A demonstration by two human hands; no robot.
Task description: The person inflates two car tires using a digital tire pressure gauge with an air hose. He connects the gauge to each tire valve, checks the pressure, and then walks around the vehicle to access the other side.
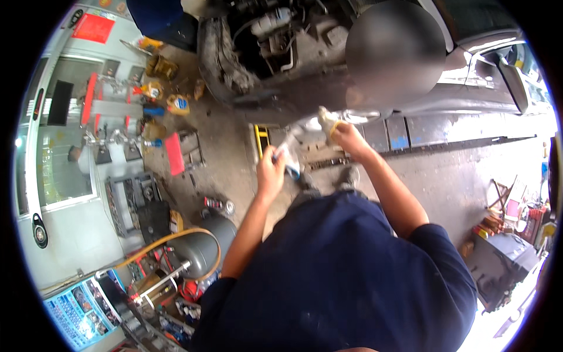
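Observation:
My left hand (271, 173) is closed round a whitish, see-through thing with a blue end (291, 164); motion blur hides its kind. A pale yellowish bundle, like a crumpled rag or glove (329, 124), is gripped in my right hand (350, 141). A blurred whitish streak (302, 129) runs between the two hands. Both hands are in front of my body, beside the dark fender (287, 97) of a car. The car's engine bay (293, 44) lies uncovered just beyond them. Below my hands, my shoes (350, 175) stand on the floor.
A round blurred patch covers part of the car. At left are several bottles and jugs (177, 104), a red flat piece (174, 154), a can (227, 206) and a grey tank (205, 243) with a yellowish hose (170, 236). A dark cabinet (498, 267) stands at right.

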